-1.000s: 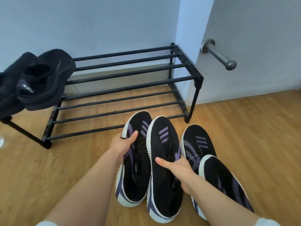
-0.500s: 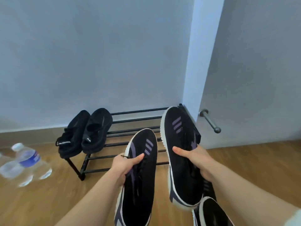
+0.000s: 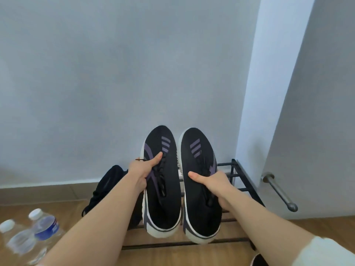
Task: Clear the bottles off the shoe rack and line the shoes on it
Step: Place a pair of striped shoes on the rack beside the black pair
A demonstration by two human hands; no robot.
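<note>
My left hand (image 3: 142, 170) grips a black sneaker (image 3: 163, 200) with purple stripes and a white sole. My right hand (image 3: 213, 184) grips its twin sneaker (image 3: 199, 162). Both shoes hang side by side, toes pointing at the wall, over the black metal shoe rack (image 3: 244, 181). Black sandals (image 3: 107, 189) sit on the rack's left end, partly hidden by my left arm. Two clear water bottles (image 3: 30, 233) stand on the wooden floor at the lower left, off the rack.
A grey wall rises right behind the rack. A metal door stopper (image 3: 278, 191) sticks out of the door on the right. The toe of another black sneaker (image 3: 258, 261) peeks in at the bottom edge.
Both hands lifted the two sneakers off the floor and carried them forward over the rack, now level and side by side. The camera tilted up toward the wall.
</note>
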